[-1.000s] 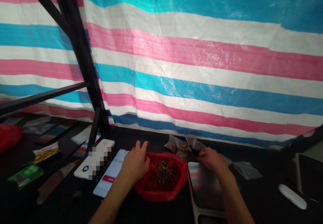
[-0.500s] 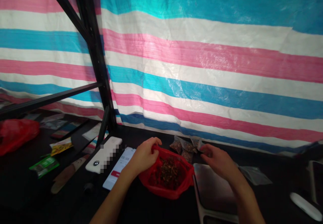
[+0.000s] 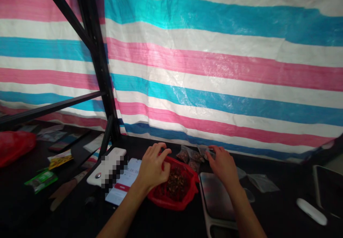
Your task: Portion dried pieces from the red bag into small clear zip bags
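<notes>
My left hand (image 3: 155,166) is above the left rim of a red plastic bag (image 3: 175,205), its thumb and fingers spread apart. Inside the rolled-down bag lies a heap of brown dried pieces (image 3: 176,182). Beyond it, several small clear bags (image 3: 194,155) with brown contents are grouped near the striped sheet. My right hand (image 3: 222,164) reaches over a flat scale (image 3: 216,195) to the rightmost small bag (image 3: 203,148), with thumb and index finger at its edge. Part of that bag is hidden behind the fingers.
Left of the red bag lie a phone (image 3: 124,181) with a lit timer screen and a white device (image 3: 114,161). Flat clear bags (image 3: 262,183) and a white oblong object (image 3: 311,211) lie on the right. Farther left are a green packet (image 3: 41,181) and a black frame post (image 3: 103,66).
My left hand has let go of the red bag's rim and its fingers have spread. My right hand has moved slightly left against the small bags. The view has shifted slightly.
</notes>
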`<state>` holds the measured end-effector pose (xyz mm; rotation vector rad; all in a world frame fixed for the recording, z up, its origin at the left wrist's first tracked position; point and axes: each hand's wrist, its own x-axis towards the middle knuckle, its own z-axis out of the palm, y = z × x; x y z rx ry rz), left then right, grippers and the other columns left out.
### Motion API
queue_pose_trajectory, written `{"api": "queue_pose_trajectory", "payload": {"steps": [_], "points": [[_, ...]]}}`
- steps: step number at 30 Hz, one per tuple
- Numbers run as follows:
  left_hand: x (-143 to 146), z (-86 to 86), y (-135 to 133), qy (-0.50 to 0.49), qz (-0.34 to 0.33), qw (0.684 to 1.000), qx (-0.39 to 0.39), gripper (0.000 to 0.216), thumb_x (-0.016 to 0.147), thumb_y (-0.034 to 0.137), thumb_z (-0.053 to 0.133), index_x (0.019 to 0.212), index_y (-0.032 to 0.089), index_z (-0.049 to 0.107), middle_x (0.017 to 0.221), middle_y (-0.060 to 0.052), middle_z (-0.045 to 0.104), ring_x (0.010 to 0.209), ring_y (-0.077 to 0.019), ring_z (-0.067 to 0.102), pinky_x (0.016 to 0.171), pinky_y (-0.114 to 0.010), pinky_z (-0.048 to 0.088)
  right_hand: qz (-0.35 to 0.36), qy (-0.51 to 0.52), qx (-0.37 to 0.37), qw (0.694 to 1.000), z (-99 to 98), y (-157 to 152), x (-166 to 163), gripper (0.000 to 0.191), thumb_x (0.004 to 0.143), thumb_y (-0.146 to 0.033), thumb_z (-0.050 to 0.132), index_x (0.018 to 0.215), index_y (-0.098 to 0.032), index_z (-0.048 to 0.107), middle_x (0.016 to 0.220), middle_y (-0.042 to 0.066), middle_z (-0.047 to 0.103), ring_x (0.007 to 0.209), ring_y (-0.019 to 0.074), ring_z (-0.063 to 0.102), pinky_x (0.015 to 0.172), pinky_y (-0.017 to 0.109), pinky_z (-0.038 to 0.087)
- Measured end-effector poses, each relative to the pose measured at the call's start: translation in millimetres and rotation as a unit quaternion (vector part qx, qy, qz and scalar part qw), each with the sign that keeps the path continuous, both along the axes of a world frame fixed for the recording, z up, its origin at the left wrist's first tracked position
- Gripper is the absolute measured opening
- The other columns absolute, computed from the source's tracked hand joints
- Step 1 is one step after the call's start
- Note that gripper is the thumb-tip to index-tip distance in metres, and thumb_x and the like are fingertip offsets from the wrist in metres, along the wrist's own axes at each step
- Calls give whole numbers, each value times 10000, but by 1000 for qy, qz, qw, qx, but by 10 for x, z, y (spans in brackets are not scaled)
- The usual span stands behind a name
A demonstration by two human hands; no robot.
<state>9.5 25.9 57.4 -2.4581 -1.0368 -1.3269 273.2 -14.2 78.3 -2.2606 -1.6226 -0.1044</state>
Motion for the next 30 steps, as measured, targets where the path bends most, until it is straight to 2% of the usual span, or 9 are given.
{"api": "queue_pose_trajectory", "payload": {"steps": [2, 4, 8, 13, 18, 21, 25, 30], "points": [[11, 37, -68, -39, 16, 997, 58, 378, 691, 55, 531, 1026, 178, 657, 1081, -122, 629, 893, -253, 608, 770, -394, 527, -22, 1, -23, 999, -48, 16, 88, 333, 979, -336, 516, 1208, -132, 647, 1174, 171, 701, 1060, 313, 674, 849, 377, 464], [19, 72, -147, -80, 28, 991, 100, 344, 711, 45, 531, 1008, 178, 641, 1027, -112, 623, 819, -224, 590, 727, -366, 519, -22, 0, -46, 999, -111, 31, 111, 324, 984, -359, 517, 1199, -152, 642, 1133, 143, 725, 1009, 280, 698, 798, 339, 458], [44, 87, -257, -112, 33, 985, 130, 297, 733, 29, 530, 965, 193, 614, 951, -87, 609, 751, -186, 579, 668, -313, 504, -15, -9, -81, 997, -215, 49, 117, 319, 977, -310, 510, 1255, -183, 601, 1103, 111, 747, 1045, 257, 696, 787, 306, 424], [81, 36, -244, -125, 30, 985, 115, 278, 750, 32, 513, 934, 206, 626, 928, -74, 616, 748, -173, 617, 654, -277, 520, -4, -20, -120, 993, -210, 25, 183, 433, 890, -92, 497, 1298, -196, 597, 1064, 104, 761, 1030, 246, 701, 798, 301, 403], [93, 5, -225, -133, 22, 986, 98, 254, 763, 43, 510, 905, 203, 647, 904, -74, 628, 741, -175, 629, 654, -272, 524, 12, -36, -117, 992, -201, 21, 199, 435, 919, -188, 526, 1347, -197, 601, 1292, 145, 669, 1201, 302, 614, 874, 339, 429], [99, 3, -232, -133, 20, 986, 96, 248, 773, 46, 511, 908, 199, 651, 911, -77, 634, 748, -174, 633, 663, -268, 529, 21, -27, -123, 992, -218, 11, 205, 421, 915, -177, 533, 1324, -220, 627, 1261, 119, 692, 1195, 287, 624, 896, 340, 438], [108, -5, -251, -128, 15, 987, 91, 236, 789, 55, 505, 892, 199, 662, 900, -79, 649, 743, -175, 641, 675, -274, 535, 3, 4, -123, 992, -211, -19, 224, 380, 895, -112, 511, 1223, -224, 667, 1159, 99, 737, 1062, 260, 693, 788, 299, 435], [134, -10, -289, -101, -13, 992, 78, 237, 809, 83, 485, 866, 205, 680, 870, -79, 671, 737, -174, 657, 664, -271, 547, -1, 56, -96, 994, -198, -37, 236, 370, 880, -93, 477, 1166, -233, 667, 1026, 76, 762, 926, 254, 719, 649, 280, 371]]}}
